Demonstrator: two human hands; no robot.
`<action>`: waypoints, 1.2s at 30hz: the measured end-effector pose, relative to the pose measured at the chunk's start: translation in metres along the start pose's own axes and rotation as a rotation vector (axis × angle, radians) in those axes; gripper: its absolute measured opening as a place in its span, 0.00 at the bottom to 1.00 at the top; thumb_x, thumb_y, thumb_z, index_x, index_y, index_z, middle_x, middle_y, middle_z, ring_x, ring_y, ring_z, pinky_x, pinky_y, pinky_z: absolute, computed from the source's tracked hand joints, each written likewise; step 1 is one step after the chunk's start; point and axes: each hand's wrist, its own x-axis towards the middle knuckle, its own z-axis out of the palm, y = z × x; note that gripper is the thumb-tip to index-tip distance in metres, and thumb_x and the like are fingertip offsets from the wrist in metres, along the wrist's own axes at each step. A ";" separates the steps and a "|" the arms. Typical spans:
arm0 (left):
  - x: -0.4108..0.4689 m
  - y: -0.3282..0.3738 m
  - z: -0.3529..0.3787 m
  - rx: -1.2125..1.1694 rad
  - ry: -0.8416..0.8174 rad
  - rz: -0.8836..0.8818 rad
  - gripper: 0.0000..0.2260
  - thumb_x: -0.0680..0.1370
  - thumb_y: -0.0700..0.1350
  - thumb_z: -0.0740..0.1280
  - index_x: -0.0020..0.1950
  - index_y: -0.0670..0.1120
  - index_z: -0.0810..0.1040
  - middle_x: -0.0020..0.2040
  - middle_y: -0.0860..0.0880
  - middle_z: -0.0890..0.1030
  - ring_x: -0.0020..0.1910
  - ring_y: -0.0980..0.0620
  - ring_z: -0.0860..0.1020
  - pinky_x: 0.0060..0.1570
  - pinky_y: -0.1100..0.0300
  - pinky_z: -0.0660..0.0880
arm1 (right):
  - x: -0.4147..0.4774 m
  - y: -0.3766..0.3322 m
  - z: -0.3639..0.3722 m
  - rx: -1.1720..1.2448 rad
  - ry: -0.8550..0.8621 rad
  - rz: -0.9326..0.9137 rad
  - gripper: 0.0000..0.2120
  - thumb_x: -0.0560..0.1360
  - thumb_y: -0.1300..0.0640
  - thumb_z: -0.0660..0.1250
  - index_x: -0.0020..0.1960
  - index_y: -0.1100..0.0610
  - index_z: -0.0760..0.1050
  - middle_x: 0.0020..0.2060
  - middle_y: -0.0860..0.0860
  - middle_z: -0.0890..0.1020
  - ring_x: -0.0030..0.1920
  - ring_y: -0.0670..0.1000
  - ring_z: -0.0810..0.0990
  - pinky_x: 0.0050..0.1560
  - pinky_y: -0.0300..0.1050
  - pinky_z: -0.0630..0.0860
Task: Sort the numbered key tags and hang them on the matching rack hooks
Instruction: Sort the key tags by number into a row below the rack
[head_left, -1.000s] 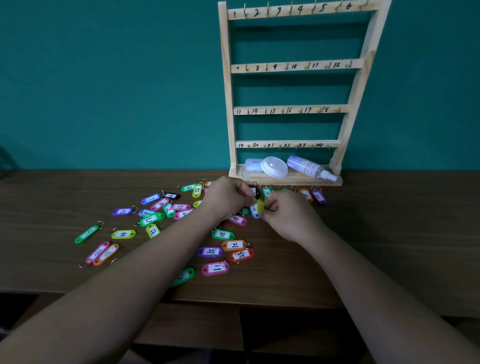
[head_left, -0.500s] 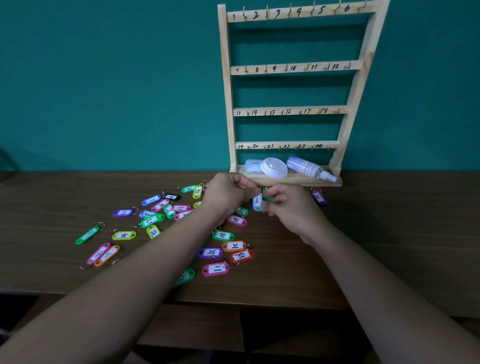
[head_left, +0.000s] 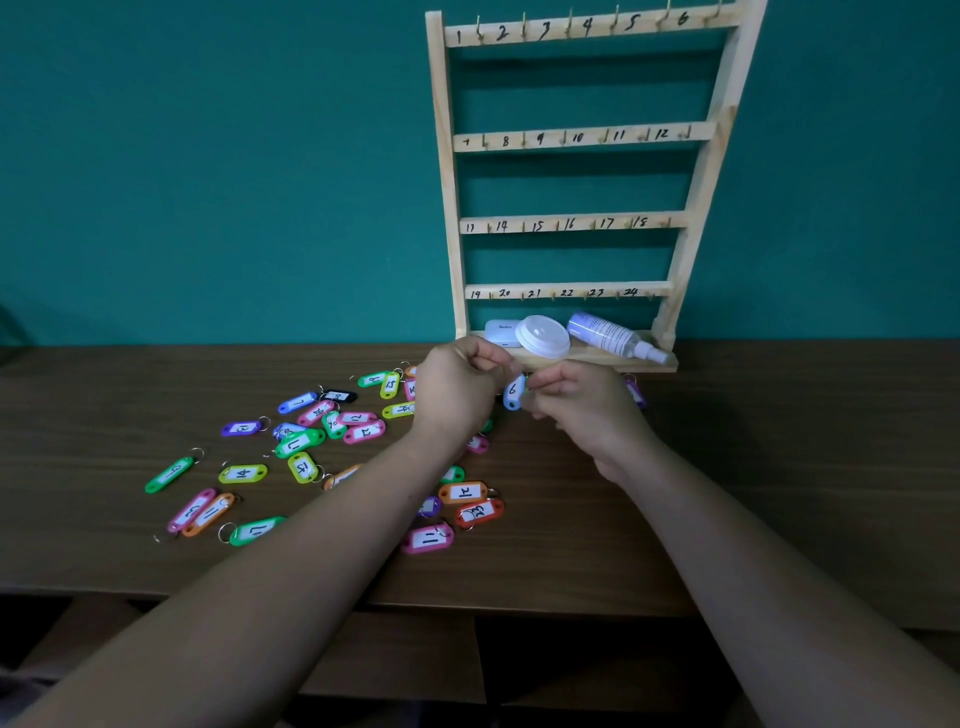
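Observation:
A wooden rack (head_left: 571, 137) stands at the back of the table, with four bars of hooks numbered 1 to 24, all bare. Just in front of its base, a blue key tag marked 6 (head_left: 513, 392) hangs upright above the table. My left hand (head_left: 457, 387) pinches it at its top end and my right hand (head_left: 584, 402) pinches its right side. Several coloured numbered tags lie scattered on the table to the left and under my arms, among them a pink 11 tag (head_left: 428, 539) and a green tag (head_left: 171, 474).
On the rack's base shelf lie a white case (head_left: 501, 332), a white round lid (head_left: 543, 336) and a spray bottle (head_left: 610, 335). A purple tag (head_left: 636, 392) lies behind my right hand. The brown table (head_left: 779, 467) ends at a front edge; a teal wall stands behind.
Both hands have risen from the table toward the rack's base with the blue tag between them. The yellow tag seen beside it earlier is out of sight.

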 end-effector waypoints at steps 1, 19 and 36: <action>0.000 0.000 0.000 -0.003 0.014 -0.002 0.04 0.75 0.48 0.79 0.44 0.51 0.86 0.37 0.52 0.86 0.39 0.53 0.84 0.41 0.55 0.81 | 0.000 0.000 0.000 0.011 -0.011 0.004 0.10 0.74 0.61 0.79 0.54 0.55 0.85 0.44 0.49 0.89 0.37 0.39 0.85 0.32 0.28 0.73; -0.008 0.001 0.013 -0.209 0.150 -0.082 0.13 0.76 0.47 0.78 0.61 0.51 0.85 0.39 0.55 0.86 0.43 0.55 0.85 0.50 0.54 0.82 | -0.003 0.001 0.005 0.166 -0.025 0.028 0.12 0.73 0.64 0.80 0.54 0.55 0.83 0.44 0.50 0.90 0.47 0.50 0.89 0.44 0.41 0.82; -0.026 0.021 0.034 -0.402 0.090 -0.109 0.12 0.75 0.39 0.79 0.55 0.47 0.83 0.44 0.50 0.89 0.47 0.53 0.87 0.56 0.50 0.83 | 0.000 0.002 -0.022 0.077 0.100 -0.012 0.05 0.76 0.59 0.79 0.50 0.57 0.84 0.41 0.50 0.88 0.36 0.44 0.86 0.33 0.34 0.77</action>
